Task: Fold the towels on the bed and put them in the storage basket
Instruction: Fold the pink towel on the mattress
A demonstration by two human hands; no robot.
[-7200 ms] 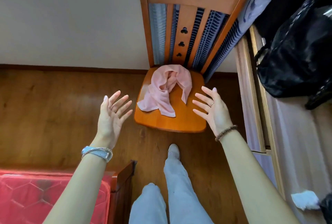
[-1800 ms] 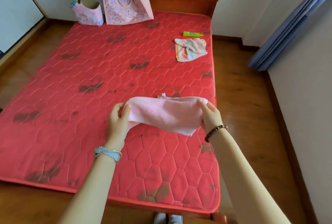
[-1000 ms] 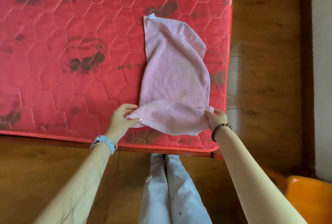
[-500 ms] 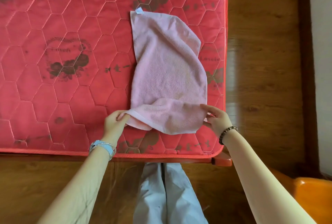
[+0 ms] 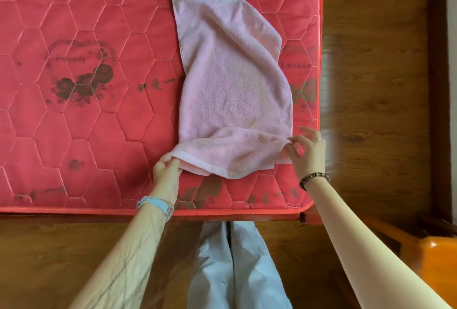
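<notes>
While pale pink terry towel (image 5: 235, 81) lies lengthwise on red quilted bed mattress (image 5: 86, 130) ahead of both, left grip (image 5: 166, 172) and right grip (image 5: 308, 154) each pinch near corner, hem lifted. First fold in hand; next likely: carry hem to far edge, corners matched.

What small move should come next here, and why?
Probably carry the near edge up to the far edge: left hand and right hand each pinch a near corner of the pink towel, lifted, and the rest lies flat on the red mattress.
</notes>
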